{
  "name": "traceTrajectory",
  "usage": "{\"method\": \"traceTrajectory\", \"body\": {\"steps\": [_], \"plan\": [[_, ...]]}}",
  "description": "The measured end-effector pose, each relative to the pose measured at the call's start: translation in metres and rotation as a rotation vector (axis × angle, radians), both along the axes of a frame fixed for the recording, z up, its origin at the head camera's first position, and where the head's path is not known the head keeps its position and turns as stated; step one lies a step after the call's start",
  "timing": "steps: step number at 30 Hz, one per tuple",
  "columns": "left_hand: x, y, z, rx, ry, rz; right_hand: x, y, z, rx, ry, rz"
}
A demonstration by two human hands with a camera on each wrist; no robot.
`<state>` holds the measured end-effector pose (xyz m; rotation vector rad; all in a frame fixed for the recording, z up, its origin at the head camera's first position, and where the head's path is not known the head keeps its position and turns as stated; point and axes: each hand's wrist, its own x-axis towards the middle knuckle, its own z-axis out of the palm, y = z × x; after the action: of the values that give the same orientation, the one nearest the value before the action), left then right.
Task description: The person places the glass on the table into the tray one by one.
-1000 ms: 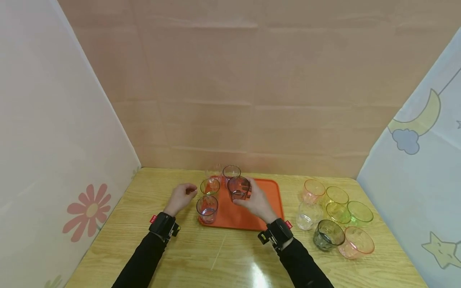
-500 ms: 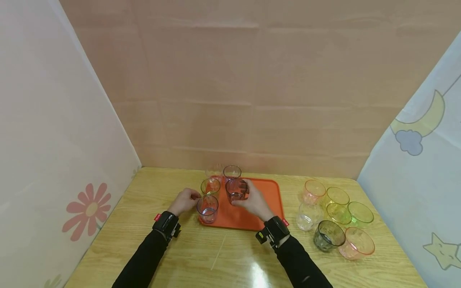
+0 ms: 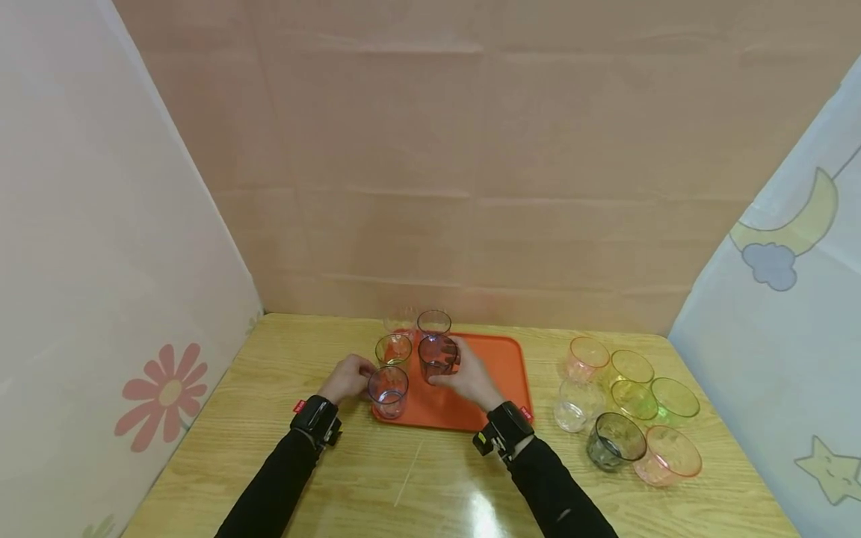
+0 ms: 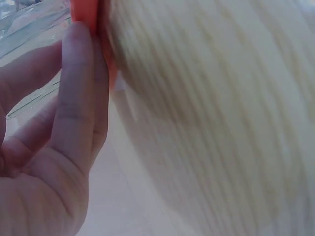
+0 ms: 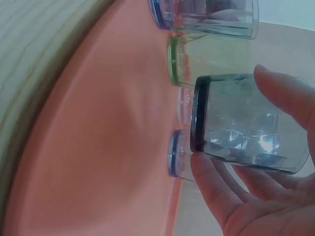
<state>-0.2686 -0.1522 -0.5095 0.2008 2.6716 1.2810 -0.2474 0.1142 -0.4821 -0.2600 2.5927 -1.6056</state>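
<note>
My right hand point(image 3: 468, 379) grips a smoky grey glass point(image 5: 241, 120) upright over the orange tray point(image 3: 480, 403), thumb on one side and fingers on the other. Whether its base touches the tray is hard to tell. At the tray's left edge is my left hand point(image 3: 347, 377); in the left wrist view its fairly straight fingers point(image 4: 74, 93) touch the orange rim. Beside that hand stands a bluish-purple glass point(image 3: 388, 396). Behind it come a yellow-green glass point(image 5: 211, 59) and a colourless glass point(image 3: 400, 320). Another bluish-purple glass point(image 3: 433, 323) is just beyond the grey one.
On the table's right side several more glasses cluster: a pink glass point(image 3: 587, 359), a green glass point(image 3: 675, 400), a dark grey glass point(image 3: 613, 442), a clear glass point(image 3: 575, 407) and others. A brown back wall point(image 3: 430, 187) and printed side panels enclose the wooden table point(image 3: 323, 478).
My right hand has brought the grey glass slightly left and nearer the person. My left hand has moved right, from beside the tray to its left edge. The standing glasses look unmoved.
</note>
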Motion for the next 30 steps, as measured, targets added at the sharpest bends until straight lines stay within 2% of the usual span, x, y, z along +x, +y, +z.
{"method": "traceTrajectory", "body": {"steps": [4,10,19,30], "plan": [[0.001,0.002,-0.002,0.005,-0.05,0.023,-0.002,-0.002,-0.004,-0.004,-0.001,-0.002],[0.002,0.003,-0.004,-0.016,-0.058,0.057,-0.006,-0.007,-0.01,-0.017,0.039,-0.012],[0.005,0.006,-0.001,0.039,-0.104,0.087,-0.009,-0.012,-0.014,0.026,0.038,-0.042],[0.006,0.007,-0.001,0.006,-0.066,0.072,-0.014,-0.015,-0.021,0.096,0.045,-0.037]]}}
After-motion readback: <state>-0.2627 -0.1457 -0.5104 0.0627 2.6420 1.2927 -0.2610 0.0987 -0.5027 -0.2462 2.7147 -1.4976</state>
